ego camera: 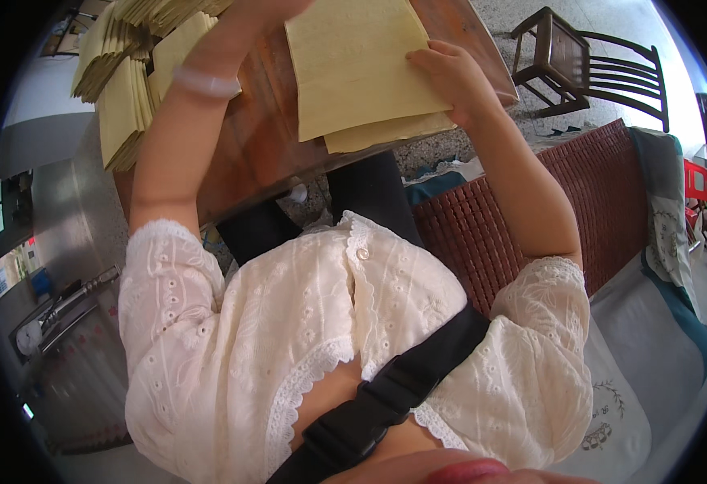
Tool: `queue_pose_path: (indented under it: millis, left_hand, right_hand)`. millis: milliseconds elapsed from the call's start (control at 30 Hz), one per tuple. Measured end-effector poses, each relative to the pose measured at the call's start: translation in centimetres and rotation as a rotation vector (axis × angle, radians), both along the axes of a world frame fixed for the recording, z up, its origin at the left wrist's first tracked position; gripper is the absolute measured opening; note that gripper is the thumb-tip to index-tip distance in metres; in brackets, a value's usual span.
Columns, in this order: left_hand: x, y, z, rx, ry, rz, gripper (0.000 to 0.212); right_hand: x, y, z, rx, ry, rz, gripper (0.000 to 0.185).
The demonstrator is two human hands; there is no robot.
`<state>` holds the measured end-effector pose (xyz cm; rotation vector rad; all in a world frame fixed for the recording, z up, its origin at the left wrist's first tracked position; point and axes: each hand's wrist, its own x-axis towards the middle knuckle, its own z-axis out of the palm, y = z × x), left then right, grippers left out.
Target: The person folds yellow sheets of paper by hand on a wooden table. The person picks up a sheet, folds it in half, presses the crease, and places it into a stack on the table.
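Note:
My right hand (450, 75) grips the right edge of a large sheet of yellow paper (359, 72), its fingers on the upper face. Under that sheet, another yellow sheet (384, 134) sticks out at the table's near edge. My left hand (278, 7) is blurred at the top rim of the picture, by the upper left corner of the paper. Its fingers are largely cut off there, so its grip cannot be made out. A pale bangle (207, 83) circles the left wrist.
Stacks of folded yellow paper (124, 115) lie at the left of the brown wooden table (250, 139). A woven brown mat (595, 206) covers the seat at right. Beyond it stands a wooden chair (565, 60). My legs (371, 187) are under the table's near edge.

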<state>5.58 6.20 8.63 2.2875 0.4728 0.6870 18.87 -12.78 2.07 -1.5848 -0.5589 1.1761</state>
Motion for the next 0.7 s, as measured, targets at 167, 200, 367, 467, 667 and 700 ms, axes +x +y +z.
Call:
queue_pose_path:
  millis: [167, 200, 367, 467, 667, 700]
  left_hand:
    - [-8.9, -8.3, -1.7, -0.044, -0.028, 0.029, 0.021]
    - [-10.3, -9.4, -2.1, -0.027, 0.048, 0.038, 0.021]
    - [-11.2, -13.1, -6.1, 0.339, 0.089, 0.030, 0.026]
    - [-9.4, -13.3, -7.4, 0.448, 0.042, -0.057, 0.029]
    - [-8.3, -13.2, -7.4, 0.513, 0.071, -0.066, 0.029]
    - [-8.3, -13.1, -7.4, 0.529, 0.071, -0.076, 0.029]
  right_hand:
    - [1.7, -4.3, -0.1, 0.201, -0.412, -0.041, 0.031]
    - [2.3, -5.6, -0.8, 0.238, -0.468, -0.124, 0.030]
    - [1.2, -10.3, -3.7, 0.224, -0.193, -0.421, 0.026]
    - [-1.5, -10.7, -3.9, 0.172, 0.057, -0.446, 0.028]
    - [-2.7, -9.5, -2.3, 0.203, 0.035, -0.417, 0.028]
    - [-2.5, -9.4, -2.5, 0.217, 0.014, -0.406, 0.027]
